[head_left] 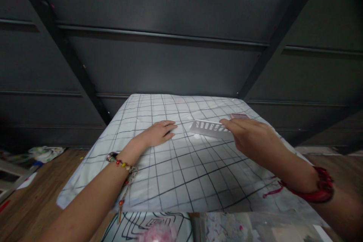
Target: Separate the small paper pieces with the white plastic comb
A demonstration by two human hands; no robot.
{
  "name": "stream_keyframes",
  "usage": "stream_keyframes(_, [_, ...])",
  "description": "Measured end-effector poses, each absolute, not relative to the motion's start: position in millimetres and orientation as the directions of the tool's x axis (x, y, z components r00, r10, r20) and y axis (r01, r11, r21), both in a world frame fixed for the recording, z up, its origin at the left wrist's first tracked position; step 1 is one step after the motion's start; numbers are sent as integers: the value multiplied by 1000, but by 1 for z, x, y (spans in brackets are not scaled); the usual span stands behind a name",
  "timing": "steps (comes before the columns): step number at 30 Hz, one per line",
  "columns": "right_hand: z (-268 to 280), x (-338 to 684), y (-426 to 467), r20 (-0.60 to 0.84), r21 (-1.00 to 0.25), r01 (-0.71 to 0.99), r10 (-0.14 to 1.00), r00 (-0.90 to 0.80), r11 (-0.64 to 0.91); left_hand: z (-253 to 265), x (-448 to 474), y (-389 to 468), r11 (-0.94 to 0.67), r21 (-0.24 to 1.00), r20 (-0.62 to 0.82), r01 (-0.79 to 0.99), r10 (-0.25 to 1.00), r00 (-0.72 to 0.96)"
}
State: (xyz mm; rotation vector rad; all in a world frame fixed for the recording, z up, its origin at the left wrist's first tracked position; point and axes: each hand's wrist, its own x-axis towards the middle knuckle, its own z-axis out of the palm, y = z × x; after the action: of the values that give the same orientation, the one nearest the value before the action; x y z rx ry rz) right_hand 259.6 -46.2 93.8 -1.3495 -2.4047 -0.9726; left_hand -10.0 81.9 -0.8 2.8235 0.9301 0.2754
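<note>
My right hand (246,130) is closed on the right end of a white slotted plastic basket (208,127), its near wall facing me. The basket is over the checked cloth; its inside is hidden from me, and whether it touches the cloth I cannot tell. Left of it, my left hand (160,132) lies palm down on the cloth with fingers stretched out, holding nothing. Just behind my right hand, a flat pinkish thing (239,116) is partly covered by the fingers. A beaded bracelet is on my left wrist, a red braided one on my right.
A table (181,174) under a white cloth with dark grid lines stands against a dark panelled wall (170,64). At the near edge are a patterned fabric with a pink blur (159,232) and clear plastic packaging (227,228). Crumpled cloth (47,154) lies at the far left.
</note>
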Motion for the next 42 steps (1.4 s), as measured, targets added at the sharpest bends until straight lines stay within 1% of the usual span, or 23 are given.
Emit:
stream_keyframes(2, [93,259,-46,452,405,826,699,-553,392,-2,-11,83,-797,206,126,568,597,792])
stream_keyframes(5, [95,262,-50,460,372,838,705,-540,399,-2,-11,83,-799,226,138,557,592,794])
stream_keyframes(10, [99,274,-44,517,442,827,655,-551,347,-2,-10,82,-797,234,142,557,595,791])
stream_keyframes(15, [95,275,-34,468,480,796,660,-588,369,-1,-10,81,-800,191,128,569,595,793])
stream_keyframes(21, [93,273,-32,431,460,804,697,-573,377,-1,-10,82,-793,192,120,578,603,788])
stream_keyframes(27, [95,271,-37,461,437,799,660,-593,413,-1,-10,82,-800,214,134,561,593,794])
stream_keyframes(33, [95,272,-36,500,444,826,668,-550,347,-2,-11,83,-799,234,155,554,593,790])
stream_keyframes(38, [91,269,-33,450,444,800,671,-589,404,-2,-10,82,-798,221,139,561,595,791])
stream_keyframes(42, [94,268,-37,459,414,804,664,-590,428,-3,-11,83,-801,231,157,552,591,791])
